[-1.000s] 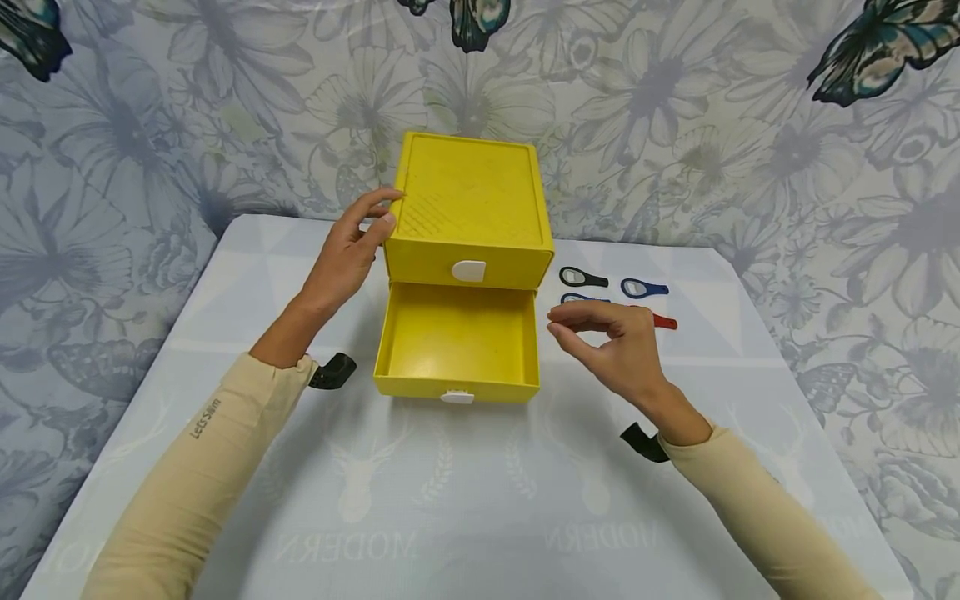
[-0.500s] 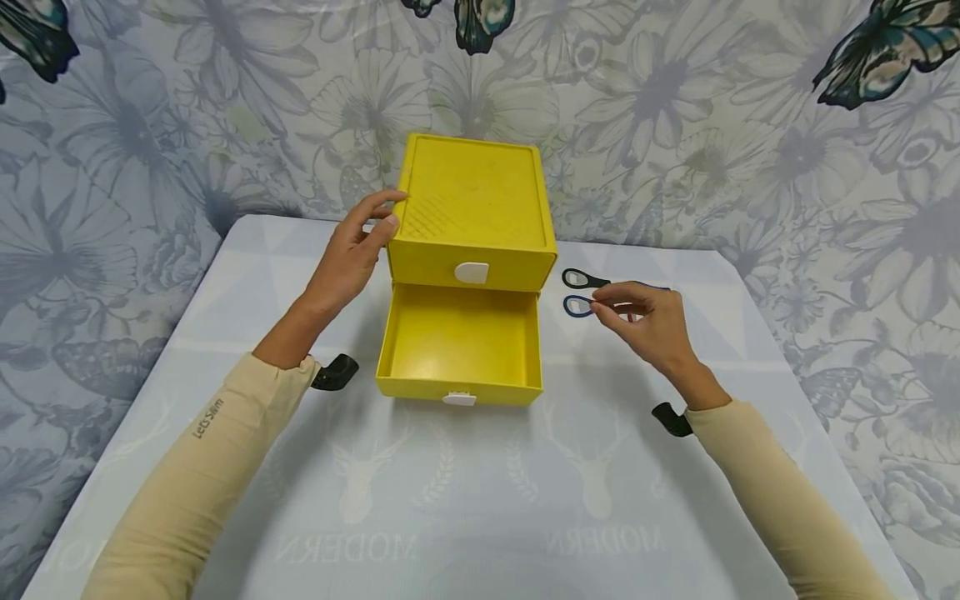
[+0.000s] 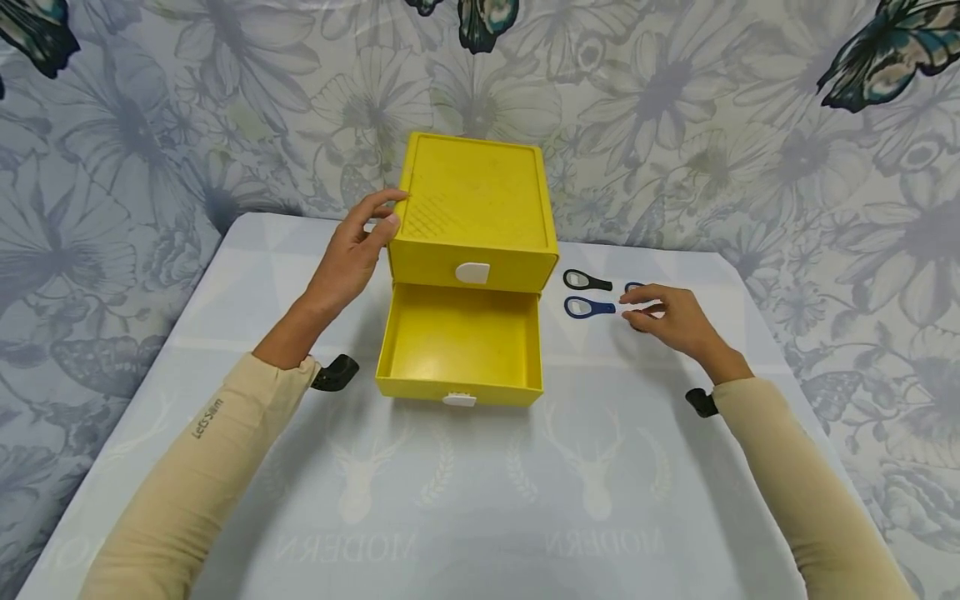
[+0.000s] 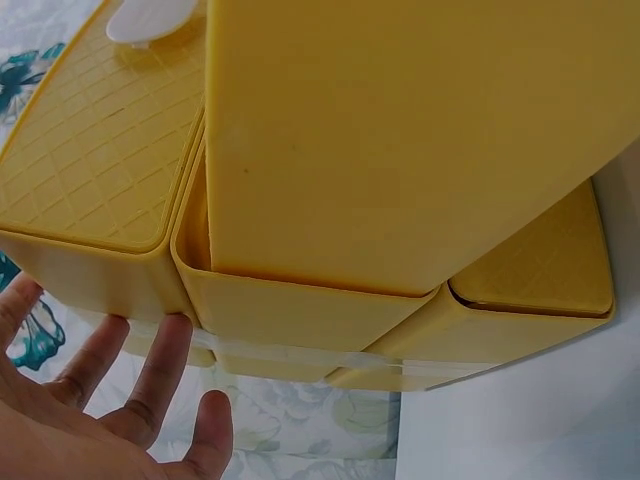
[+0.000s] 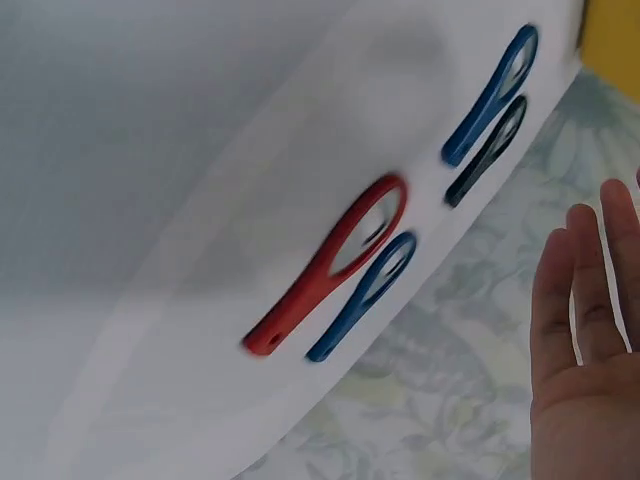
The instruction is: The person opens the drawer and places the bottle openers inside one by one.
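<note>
A yellow two-drawer box [image 3: 474, 196] stands near the back of the table, its lower drawer [image 3: 459, 387] pulled out and its upper one closed. My left hand [image 3: 348, 254] rests with extended fingers against the box's left side. To the right lie several small oval-headed, short-handled tools, like magnifying glasses. A black one [image 3: 588, 280] and a blue one [image 3: 591, 307] are nearest the box. My right hand [image 3: 671, 317] hovers by the red one [image 5: 300, 303] and another blue one [image 5: 342, 323], largely hiding both in the head view. Its fingers hold nothing.
White knobs mark the upper drawer [image 3: 472, 272] and lower drawer fronts. A pale patterned table [image 3: 480, 500] spreads toward me. The flowered wall [image 3: 675, 167] rises directly behind it.
My right hand has moved right, from beside the open drawer to the farther tools, uncovering the near blue one. My left hand stays on the box.
</note>
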{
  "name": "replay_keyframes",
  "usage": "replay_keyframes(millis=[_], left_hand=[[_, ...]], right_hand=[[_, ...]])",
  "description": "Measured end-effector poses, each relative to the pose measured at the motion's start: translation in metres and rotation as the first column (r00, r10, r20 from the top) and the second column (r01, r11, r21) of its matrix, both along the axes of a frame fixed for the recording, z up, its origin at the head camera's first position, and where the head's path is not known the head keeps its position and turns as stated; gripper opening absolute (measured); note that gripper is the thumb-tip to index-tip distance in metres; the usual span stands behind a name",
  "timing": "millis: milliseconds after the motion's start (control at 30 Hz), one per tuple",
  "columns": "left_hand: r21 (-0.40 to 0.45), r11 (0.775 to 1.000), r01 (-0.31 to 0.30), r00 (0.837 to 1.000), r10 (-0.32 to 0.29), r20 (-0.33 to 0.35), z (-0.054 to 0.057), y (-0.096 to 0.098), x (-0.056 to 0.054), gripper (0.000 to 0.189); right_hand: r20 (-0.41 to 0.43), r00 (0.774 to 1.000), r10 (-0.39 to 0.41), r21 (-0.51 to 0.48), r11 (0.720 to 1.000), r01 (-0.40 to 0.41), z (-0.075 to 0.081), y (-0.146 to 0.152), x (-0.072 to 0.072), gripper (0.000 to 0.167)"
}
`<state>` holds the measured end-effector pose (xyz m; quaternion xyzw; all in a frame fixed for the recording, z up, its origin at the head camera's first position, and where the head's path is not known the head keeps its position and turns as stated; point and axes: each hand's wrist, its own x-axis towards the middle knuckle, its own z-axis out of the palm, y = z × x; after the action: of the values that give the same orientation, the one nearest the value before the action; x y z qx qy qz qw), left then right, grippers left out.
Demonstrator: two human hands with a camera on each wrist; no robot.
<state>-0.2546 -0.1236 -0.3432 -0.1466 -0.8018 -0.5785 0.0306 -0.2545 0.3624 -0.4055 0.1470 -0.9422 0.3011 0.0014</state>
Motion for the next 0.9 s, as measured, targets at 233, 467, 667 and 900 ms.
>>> replay_keyframes(millis=[233,467,667,900], left_hand=[[0.004,1.0,0.002,1.0,-0.002,-0.005,-0.001,-0.001,-0.001,0.046],[0.006,1.0,0.01,1.0,-0.01,-0.012,-0.002,-0.003,0.001,0.046],[0.011,1.0,0.013,1.0,-0.013,-0.01,-0.002,-0.002,0.001,0.046],[-0.007,1.0,0.01,1.0,-0.01,-0.005,0.0,-0.001,0.002,0.046]], right_hand=[[0.081,0.996,0.026,0.107,0.994,-0.034,-0.004,0.023,-0.015,0.022],[0.143,0.99,0.018,0.176,0.984,-0.043,-0.021,0.038,-0.027,0.015],[0.205,0.977,0.057,0.178,0.98,-0.094,-0.029,0.045,-0.032,0.027],[0.219,0.974,0.064,0.208,0.972,-0.11,-0.033,0.043,-0.034,0.034]])
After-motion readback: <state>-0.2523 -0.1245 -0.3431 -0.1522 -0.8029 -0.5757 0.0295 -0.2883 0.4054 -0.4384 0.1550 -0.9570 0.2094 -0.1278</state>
